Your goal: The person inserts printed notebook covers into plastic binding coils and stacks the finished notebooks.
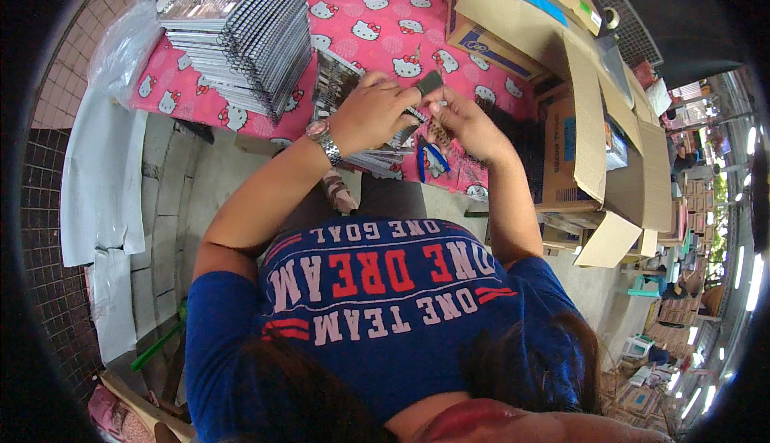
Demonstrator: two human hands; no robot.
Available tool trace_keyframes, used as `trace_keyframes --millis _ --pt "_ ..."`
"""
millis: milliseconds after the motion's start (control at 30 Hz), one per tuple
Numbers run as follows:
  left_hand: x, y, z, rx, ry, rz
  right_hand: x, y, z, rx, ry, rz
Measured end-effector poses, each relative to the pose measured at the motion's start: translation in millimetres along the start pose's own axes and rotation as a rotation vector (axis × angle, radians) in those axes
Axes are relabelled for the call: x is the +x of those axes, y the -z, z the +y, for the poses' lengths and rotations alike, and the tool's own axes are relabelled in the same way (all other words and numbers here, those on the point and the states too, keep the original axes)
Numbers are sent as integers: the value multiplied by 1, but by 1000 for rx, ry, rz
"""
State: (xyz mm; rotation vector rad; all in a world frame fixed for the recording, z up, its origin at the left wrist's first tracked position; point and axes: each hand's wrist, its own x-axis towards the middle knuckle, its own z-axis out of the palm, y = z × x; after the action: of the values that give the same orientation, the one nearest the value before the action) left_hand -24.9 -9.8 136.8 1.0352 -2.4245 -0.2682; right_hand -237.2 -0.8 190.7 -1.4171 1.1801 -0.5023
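In front of me a spiral-bound book (333,82) with a dark picture cover lies at the table's near edge, partly hidden by my hands. My left hand (375,114), with a metal watch (319,132) on the wrist, is closed on the book's right edge. At its fingertips is a small dark green piece (429,82) I cannot identify. Close beside it, my right hand (469,126) pinches at the book's bound edge; what lies between its fingers is too small to tell. Below the hands sits a blue-handled tool (433,162), its kind unclear.
A tall stack of spiral-bound books (241,42) stands at the left on the pink patterned tablecloth (377,2). Open cardboard boxes (565,142) crowd the right side. Clear plastic wrap (124,58) hangs at the far left. Stools and stacked cartons show in the distance at right.
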Motion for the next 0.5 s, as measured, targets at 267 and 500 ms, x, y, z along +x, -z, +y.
trace_keyframes --millis 267,500 --pt "-23 -16 -9 -223 109 306 171 82 212 -931 277 550" --pt "-27 6 -3 -33 116 161 172 78 195 -357 -35 300"
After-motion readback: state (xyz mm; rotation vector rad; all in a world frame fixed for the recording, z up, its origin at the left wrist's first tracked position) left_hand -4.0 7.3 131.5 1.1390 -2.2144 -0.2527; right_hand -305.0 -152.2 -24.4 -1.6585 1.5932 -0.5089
